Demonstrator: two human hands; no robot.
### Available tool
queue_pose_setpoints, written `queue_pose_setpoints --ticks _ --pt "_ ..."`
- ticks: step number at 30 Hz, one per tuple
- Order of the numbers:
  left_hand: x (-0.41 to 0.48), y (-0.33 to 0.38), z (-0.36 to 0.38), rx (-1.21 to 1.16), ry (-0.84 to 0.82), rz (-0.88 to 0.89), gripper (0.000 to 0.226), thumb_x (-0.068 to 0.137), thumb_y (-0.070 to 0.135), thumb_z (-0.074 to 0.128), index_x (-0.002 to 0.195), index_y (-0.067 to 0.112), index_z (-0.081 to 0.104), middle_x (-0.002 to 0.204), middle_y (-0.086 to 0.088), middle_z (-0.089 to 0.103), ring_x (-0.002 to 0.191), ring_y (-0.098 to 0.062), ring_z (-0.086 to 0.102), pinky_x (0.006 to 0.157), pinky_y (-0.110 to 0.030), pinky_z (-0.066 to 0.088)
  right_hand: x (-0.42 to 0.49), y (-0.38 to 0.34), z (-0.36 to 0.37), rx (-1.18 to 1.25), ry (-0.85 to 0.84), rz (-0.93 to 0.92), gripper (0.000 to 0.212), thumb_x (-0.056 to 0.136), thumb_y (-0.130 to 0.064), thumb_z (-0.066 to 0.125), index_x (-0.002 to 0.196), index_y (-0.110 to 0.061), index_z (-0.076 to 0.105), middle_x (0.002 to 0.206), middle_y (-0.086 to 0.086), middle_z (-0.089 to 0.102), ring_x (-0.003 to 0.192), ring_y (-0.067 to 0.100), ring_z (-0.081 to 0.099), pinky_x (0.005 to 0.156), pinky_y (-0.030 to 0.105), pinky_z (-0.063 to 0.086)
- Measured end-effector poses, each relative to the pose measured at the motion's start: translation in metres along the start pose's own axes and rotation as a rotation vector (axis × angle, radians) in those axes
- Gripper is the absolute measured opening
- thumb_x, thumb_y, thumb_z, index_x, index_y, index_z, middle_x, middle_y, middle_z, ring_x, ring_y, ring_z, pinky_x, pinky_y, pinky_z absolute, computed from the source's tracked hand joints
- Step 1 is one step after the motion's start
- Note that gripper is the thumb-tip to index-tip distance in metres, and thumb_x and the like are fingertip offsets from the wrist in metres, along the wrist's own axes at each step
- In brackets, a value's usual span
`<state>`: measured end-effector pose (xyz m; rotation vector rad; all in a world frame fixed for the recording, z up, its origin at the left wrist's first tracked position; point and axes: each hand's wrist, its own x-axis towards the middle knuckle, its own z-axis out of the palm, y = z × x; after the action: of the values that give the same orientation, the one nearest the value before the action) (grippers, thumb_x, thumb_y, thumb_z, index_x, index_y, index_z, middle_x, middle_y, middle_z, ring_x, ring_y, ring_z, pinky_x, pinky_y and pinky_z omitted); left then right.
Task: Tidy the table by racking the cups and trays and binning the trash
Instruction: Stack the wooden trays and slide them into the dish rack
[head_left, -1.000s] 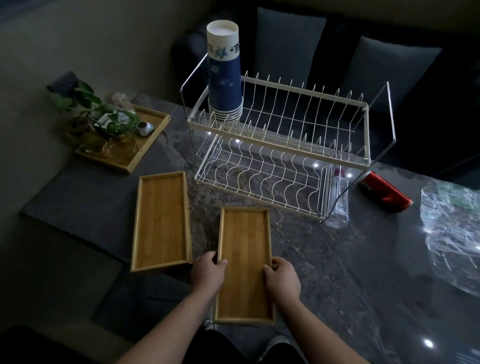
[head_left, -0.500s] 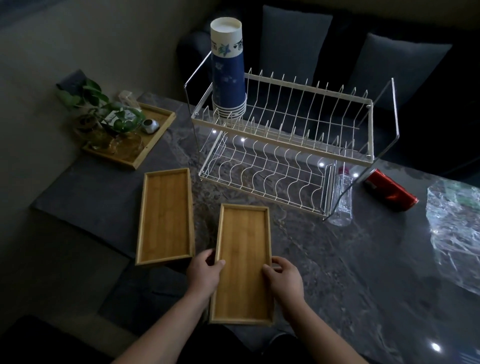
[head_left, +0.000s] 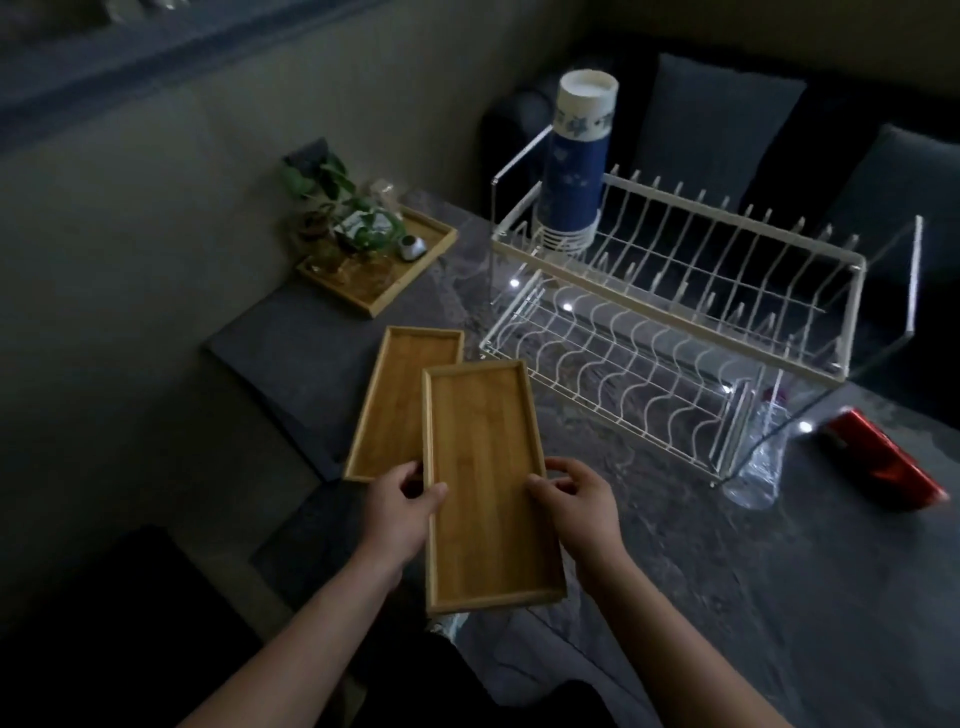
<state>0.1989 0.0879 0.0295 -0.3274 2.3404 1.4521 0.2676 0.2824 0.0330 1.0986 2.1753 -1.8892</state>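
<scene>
I hold a bamboo tray (head_left: 483, 483) lifted off the table, long side pointing away from me. My left hand (head_left: 402, 506) grips its left rim and my right hand (head_left: 574, 499) grips its right rim. Partly under it, a second bamboo tray (head_left: 400, 400) lies flat on the table. Behind them stands a white two-tier wire rack (head_left: 675, 291). A tall stack of blue and white paper cups (head_left: 576, 166) stands upside down on the rack's upper left corner. To the right of the rack lie a clear plastic bottle (head_left: 758, 462) and a red wrapper (head_left: 883, 462).
A third wooden tray (head_left: 410, 270) at the far left corner carries a small plant (head_left: 337, 208), glasses and a small round object. The dark marble table (head_left: 727, 571) ends at my left, with dark floor below. A dark sofa with cushions (head_left: 722, 119) stands behind the rack.
Both hands have lifted the held tray off the table and moved it up and left, so it now overlaps the second tray. My head has turned left, so the plastic bag is out of view.
</scene>
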Motion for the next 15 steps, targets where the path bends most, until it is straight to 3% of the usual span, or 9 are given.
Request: queue_pose_setpoints --ticks 2,6,10,15 --pt "0.0 0.004 -0.013 -0.019 0.048 0.012 0.05 0.088 0.021 0.07 0.136 0.015 0.054 0.106 0.006 0.065 0.086 -0.001 0.061 0.063 -0.019 0.048 0.003 -0.01 0.009 -0.003 -0.051 -0.01 0.03 0.09 -0.034 0.071 0.12 -0.033 0.065 0.1 -0.002 0.073 0.087 0.013 0.073 0.076 0.038 0.063" --pt "0.016 0.01 -0.042 -0.032 0.065 0.008 0.046 0.088 0.019 0.071 0.131 0.012 0.058 0.112 -0.002 0.07 0.095 -0.016 0.067 0.084 -0.038 0.057 0.012 -0.028 0.037 -0.041 -0.105 -0.02 0.034 0.092 -0.032 0.07 0.125 -0.029 0.063 0.102 -0.004 0.071 0.088 0.011 0.072 0.075 0.033 0.061" --pt "0.056 0.02 -0.066 -0.006 0.021 0.047 0.023 0.087 0.017 0.071 0.11 0.015 0.071 0.092 0.004 0.074 0.087 -0.014 0.071 0.076 -0.033 0.059 0.034 -0.043 0.074 -0.072 -0.062 -0.026 0.035 0.093 -0.031 0.069 0.127 -0.026 0.063 0.103 -0.004 0.071 0.086 0.01 0.071 0.071 0.031 0.061" --pt "0.124 0.037 -0.091 0.047 -0.076 0.046 0.021 0.091 0.016 0.067 0.111 0.016 0.071 0.098 0.001 0.074 0.09 -0.015 0.07 0.083 -0.04 0.059 0.07 -0.064 0.122 -0.074 0.026 0.01 0.036 0.092 -0.029 0.07 0.127 -0.022 0.064 0.098 -0.004 0.072 0.083 0.012 0.072 0.07 0.032 0.061"
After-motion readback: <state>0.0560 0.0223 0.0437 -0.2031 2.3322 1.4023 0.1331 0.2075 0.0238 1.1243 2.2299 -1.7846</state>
